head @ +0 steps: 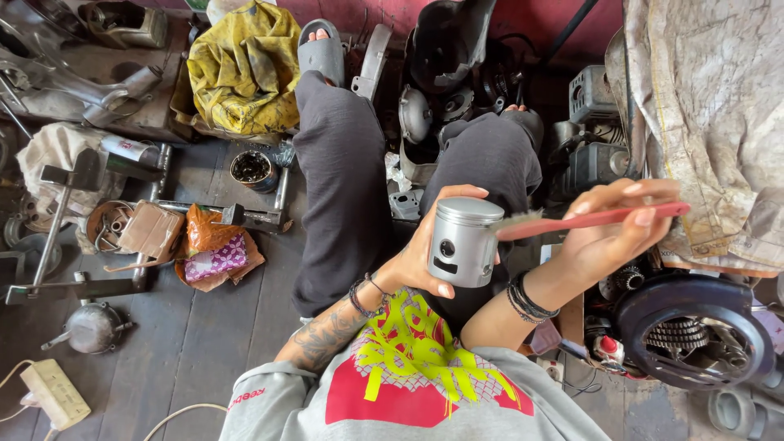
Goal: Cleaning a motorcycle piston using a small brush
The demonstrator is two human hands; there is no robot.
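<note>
A shiny metal piston (pixel 464 242) with a side hole is held upright in front of my chest by my left hand (pixel 425 253), fingers wrapped behind it. My right hand (pixel 616 229) grips a red-handled brush (pixel 588 220), its bristles touching the piston's top edge on the right. I sit on the floor with both legs in dark trousers stretched forward; bracelets are on both wrists.
Engine covers and parts (pixel 445 90) lie between my feet. A black flywheel cover with gears (pixel 694 327) sits at right, a yellow cloth (pixel 245 65) far left, a small tin (pixel 253 169), packets (pixel 214 253), metal bars (pixel 65 286) and a power strip (pixel 53 392) on the dark wooden floor.
</note>
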